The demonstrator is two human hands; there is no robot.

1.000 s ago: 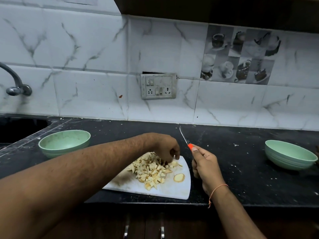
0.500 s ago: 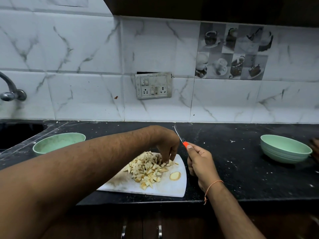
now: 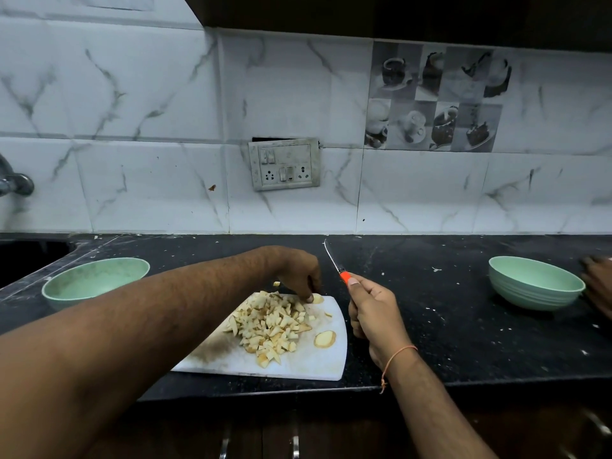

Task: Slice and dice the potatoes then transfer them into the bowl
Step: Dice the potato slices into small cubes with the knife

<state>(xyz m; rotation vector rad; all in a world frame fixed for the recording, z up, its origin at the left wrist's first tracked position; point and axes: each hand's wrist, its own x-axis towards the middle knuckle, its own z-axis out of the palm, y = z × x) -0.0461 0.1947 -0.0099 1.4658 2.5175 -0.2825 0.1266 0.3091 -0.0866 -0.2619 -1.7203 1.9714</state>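
My left hand (image 3: 299, 273) reaches across the centre of the frame to the far edge of the white cutting board (image 3: 318, 361). Its fingers are curled downward, and the fingertips touch a small round potato slice (image 3: 318, 298) at the board's upper right corner. I cannot tell whether they pinch it or only rest on it.

Diced potato pile (image 3: 270, 327): heaped on the middle of the board, pale yellow cubes with some browned edges. A second potato slice (image 3: 325, 338) lies flat to the right of the pile, apart from it. One stray cube (image 3: 276, 284) sits on the black countertop (image 3: 430, 326) just above the board, beside my left wrist.

My right hand (image 3: 372, 314), right of the board, is wrapped around the orange handle of the knife (image 3: 335, 262), thumb laid along the handle. The blade points up and to the left, lifted clear of the board, touching nothing.

Left bowl (image 3: 94, 281): pale green, at the left of the frame, near the sink edge; I see no potato in it. Right bowl (image 3: 535, 286): same green, at the right of the frame, well apart from the board. Another person's hand (image 3: 599, 286) shows at the right edge, just beside that bowl.

Background: marble-pattern tiles, a switch panel (image 3: 284, 164) above the board, and a tap (image 3: 15, 183) at the left edge.
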